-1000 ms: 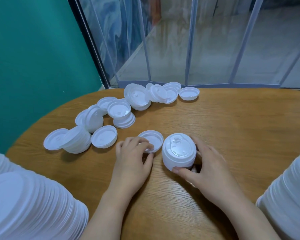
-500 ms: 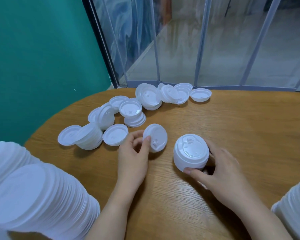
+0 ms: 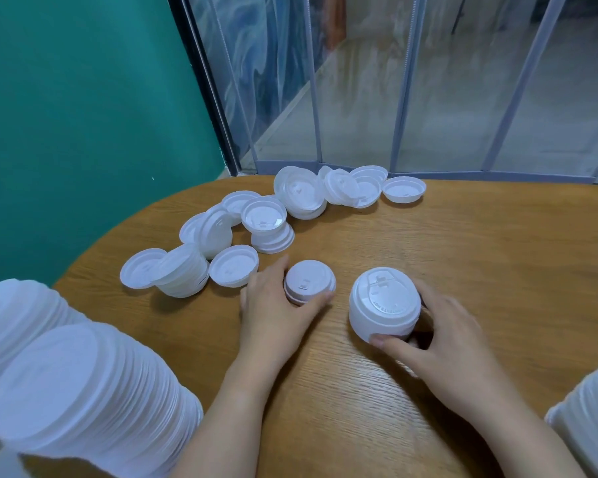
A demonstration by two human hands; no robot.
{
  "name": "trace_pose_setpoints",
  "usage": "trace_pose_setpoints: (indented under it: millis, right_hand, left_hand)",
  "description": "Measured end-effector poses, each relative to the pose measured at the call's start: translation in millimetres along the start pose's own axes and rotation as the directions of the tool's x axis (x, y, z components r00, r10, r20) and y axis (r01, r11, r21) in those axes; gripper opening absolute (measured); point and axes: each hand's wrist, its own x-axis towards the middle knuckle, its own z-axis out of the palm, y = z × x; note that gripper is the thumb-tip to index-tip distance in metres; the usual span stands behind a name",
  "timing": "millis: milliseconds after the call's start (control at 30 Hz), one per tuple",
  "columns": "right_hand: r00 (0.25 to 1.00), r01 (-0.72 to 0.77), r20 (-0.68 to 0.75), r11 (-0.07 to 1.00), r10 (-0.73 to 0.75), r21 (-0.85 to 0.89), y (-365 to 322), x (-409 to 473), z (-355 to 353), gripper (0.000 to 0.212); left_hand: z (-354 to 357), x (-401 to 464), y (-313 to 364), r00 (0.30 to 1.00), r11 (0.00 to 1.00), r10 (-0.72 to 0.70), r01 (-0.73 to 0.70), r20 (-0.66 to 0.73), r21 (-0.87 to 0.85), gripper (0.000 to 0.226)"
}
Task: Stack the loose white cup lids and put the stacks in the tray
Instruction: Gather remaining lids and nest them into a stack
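Wooden table (image 3: 463, 257), rounded edge; teal wall and glazed panels beyond it.

Near table centre: short stack of lids (image 3: 384, 307), top side up, standing on the wood. Right hand (image 3: 442, 334) curled round its near and right side, thumb tip pressed to the lower rim, remaining fingers wrapped behind and mostly hidden.

Just left of that stack, apart from it: single lid (image 3: 309, 281), top up. Left hand (image 3: 277, 307) cupped round its near-left edge, thumb lying along the near rim, fingers together along the far-left side. Whether lifted off the wood or resting on it: cannot tell.

Further left of the stack and beyond it toward the glass: loose lids (image 3: 233, 265) scattered in an arc, some upside down, some leaning on neighbours, a few nested in small piles. Farthest one (image 3: 404, 189) upside down, near the table's far edge.

Near-left of the stack, close to camera: two tall lid columns (image 3: 83, 401), blurred. Near-right of the stack, at frame edge: part of another tall lid column (image 3: 591, 419).

Tray: not seen in this view.
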Motion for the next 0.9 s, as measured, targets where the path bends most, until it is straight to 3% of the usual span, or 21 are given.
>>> trace_pose_setpoints:
  millis: [100,200,433,700,900]
  right_hand:
    - [1.000,0.012,-0.003,1.000,-0.012,-0.005,1,1,1,0.076]
    - [1.000,0.025,-0.006,1.000,-0.025,0.000,2,0,1,0.073]
    - [0.999,0.046,-0.014,0.999,-0.046,0.001,3,1,2,0.069]
    - [0.999,0.040,-0.021,0.999,-0.040,-0.026,2,2,2,0.068]
    - [0.999,0.038,-0.025,0.999,-0.038,-0.011,1,1,2,0.065]
  left_hand:
    - [4,3,-3,0.999,0.995,0.043,-0.042,-0.007,0.087,0.082]
    - [5,5,-4,0.998,0.997,0.048,-0.047,-0.026,0.066,0.072]
    - [-4,-11,10,0.995,0.964,0.085,-0.094,-0.045,-0.249,0.070]
    - [-7,-28,38,0.960,0.928,0.271,-0.281,-0.075,-0.245,0.069]
    - [2,-34,49,0.943,0.925,0.331,-0.320,0.021,-0.205,0.058]
